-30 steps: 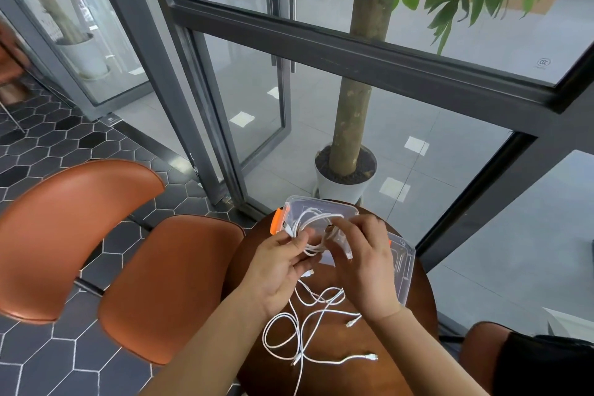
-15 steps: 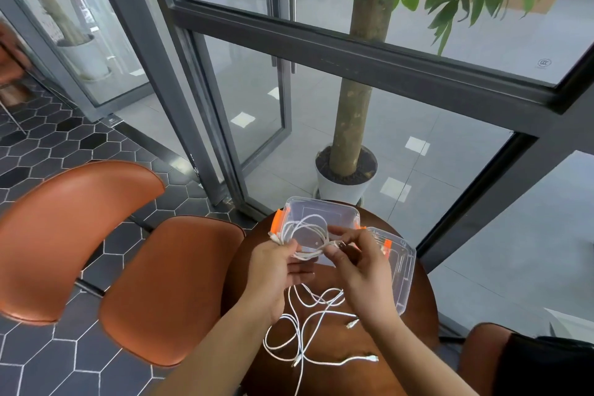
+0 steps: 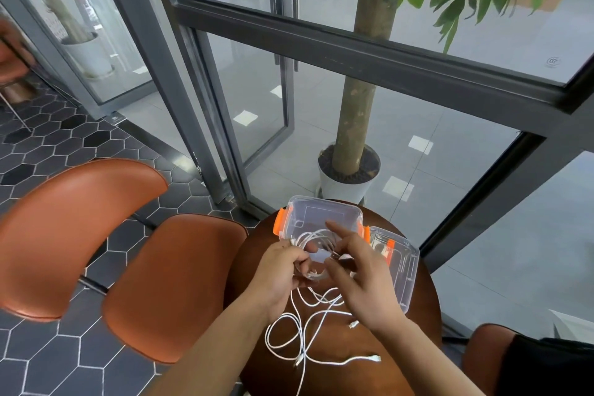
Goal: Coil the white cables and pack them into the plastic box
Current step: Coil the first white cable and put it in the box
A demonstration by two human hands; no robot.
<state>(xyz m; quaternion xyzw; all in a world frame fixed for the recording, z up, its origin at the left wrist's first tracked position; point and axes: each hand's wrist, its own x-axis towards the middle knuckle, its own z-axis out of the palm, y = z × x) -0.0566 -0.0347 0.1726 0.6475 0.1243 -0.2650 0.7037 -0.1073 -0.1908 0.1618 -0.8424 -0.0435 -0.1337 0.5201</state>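
A clear plastic box [image 3: 324, 212] with orange latches stands open at the far side of the small round wooden table [image 3: 418, 315]. Its clear lid [image 3: 406, 276] lies to the right of it. My left hand [image 3: 279, 270] pinches a coiled white cable [image 3: 308, 239] just in front of the box. My right hand [image 3: 356, 280] holds the same coil on its right side, with the index finger stretched toward the box. Loose white cables [image 3: 289, 328] trail from the coil and lie tangled on the table near me, with connector ends [image 3: 374, 357] showing.
Two orange-brown chairs [image 3: 167, 283] stand left of the table, and another chair edge [image 3: 482, 347] shows at the right. A potted tree [image 3: 348, 177] stands behind the glass wall just beyond the table. The floor has dark hexagonal tiles [image 3: 64, 145].
Both hands have drawn the coil slightly back from over the box toward me. The right index finger has lifted off the coil and now points forward.
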